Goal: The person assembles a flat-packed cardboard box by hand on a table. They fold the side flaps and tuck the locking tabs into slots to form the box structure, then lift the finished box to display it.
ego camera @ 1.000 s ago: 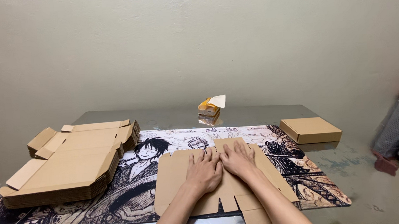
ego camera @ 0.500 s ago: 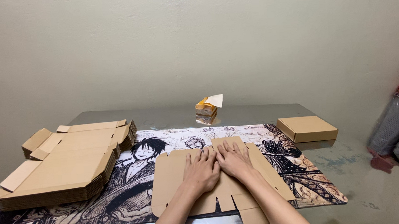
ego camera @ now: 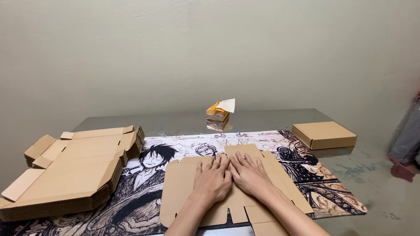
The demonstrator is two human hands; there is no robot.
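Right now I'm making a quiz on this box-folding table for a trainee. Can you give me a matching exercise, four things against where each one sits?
Things:
1. stack of flat cardboard blanks
2. closed cardboard box
3. tissue pack
4. single flat cardboard blank

Places:
A. far middle of the table, beyond the printed mat
B. under the left hand and right hand
C. left end of the mat
D. right side, off the mat's far corner

Pairs: 1-C, 2-D, 3-A, 4-B
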